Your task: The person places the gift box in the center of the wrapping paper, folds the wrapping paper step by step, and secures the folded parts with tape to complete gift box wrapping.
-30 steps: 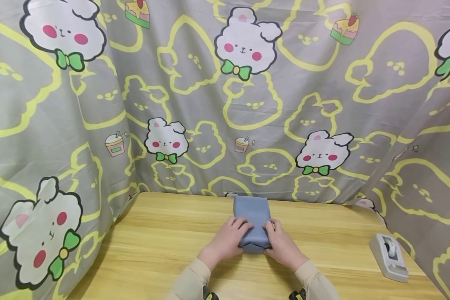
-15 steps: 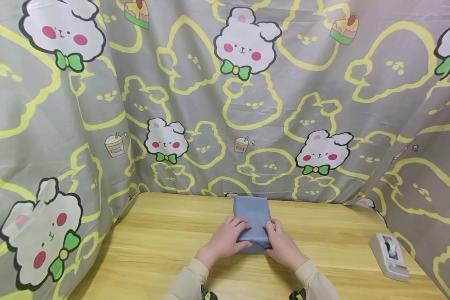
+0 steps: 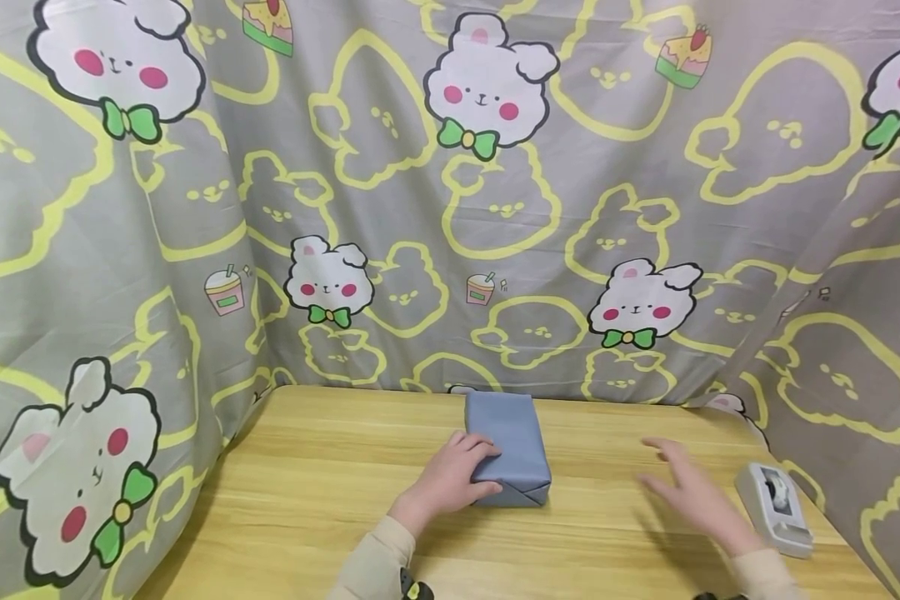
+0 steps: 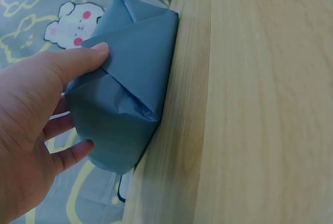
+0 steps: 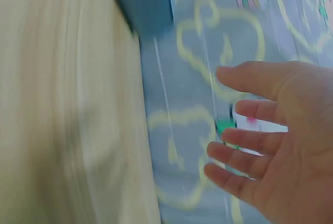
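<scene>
A box wrapped in blue-grey paper (image 3: 516, 437) lies on the wooden table, its long side pointing away from me. My left hand (image 3: 448, 477) grips its near left corner. In the left wrist view, the thumb of the left hand (image 4: 73, 65) presses on the folded end flap (image 4: 127, 86), with fingers round the side. Diagonal creases and a partly loose paper edge show on that end. My right hand (image 3: 686, 492) is in the air to the right of the box, fingers spread and nothing in them. The box's edge (image 5: 145, 3) appears blurred in the right wrist view.
A grey-white tape dispenser with a roll of tape (image 3: 776, 510) stands at the table's right side, beyond the right hand. Grey curtain (image 3: 390, 208) with rabbit prints hangs behind the table (image 3: 315, 467) and on both sides.
My right hand has let go of the box's right side and moved right, toward the tape dispenser. The left hand has shifted slightly, its thumb now on the end flap. The box stays in place.
</scene>
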Available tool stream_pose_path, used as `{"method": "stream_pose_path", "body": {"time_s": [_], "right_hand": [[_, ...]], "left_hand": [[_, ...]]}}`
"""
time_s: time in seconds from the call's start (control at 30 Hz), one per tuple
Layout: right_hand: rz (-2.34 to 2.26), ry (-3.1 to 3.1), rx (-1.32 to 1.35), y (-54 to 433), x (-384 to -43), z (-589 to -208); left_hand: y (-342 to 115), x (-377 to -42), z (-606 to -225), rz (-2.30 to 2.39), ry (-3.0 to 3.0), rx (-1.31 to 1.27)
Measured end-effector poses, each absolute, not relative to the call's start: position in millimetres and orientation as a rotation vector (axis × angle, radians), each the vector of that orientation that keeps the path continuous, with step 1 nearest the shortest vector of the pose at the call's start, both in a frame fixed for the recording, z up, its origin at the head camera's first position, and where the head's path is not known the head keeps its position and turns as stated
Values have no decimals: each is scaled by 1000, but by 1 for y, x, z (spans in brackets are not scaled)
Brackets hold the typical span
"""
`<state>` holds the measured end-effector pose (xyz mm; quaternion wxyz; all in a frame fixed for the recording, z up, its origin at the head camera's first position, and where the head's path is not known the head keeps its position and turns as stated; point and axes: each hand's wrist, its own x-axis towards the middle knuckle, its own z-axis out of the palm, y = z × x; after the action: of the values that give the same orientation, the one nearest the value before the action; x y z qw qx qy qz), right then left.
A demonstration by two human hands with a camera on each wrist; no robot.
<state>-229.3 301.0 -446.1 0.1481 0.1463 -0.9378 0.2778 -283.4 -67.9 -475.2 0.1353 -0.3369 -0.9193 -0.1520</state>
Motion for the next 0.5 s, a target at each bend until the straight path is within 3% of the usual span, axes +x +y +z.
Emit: {"method": "stream_pose_path", "body": {"time_s": [0.27,0.5], "right_hand": [[545,-2623,27,395,-201,-444],[585,-2824,-451,444,-187,-455]], "left_hand": [[-66,-283,-473,-454,-2682,-968],[-65,-284,-473,-468,-2675,-970]]}}
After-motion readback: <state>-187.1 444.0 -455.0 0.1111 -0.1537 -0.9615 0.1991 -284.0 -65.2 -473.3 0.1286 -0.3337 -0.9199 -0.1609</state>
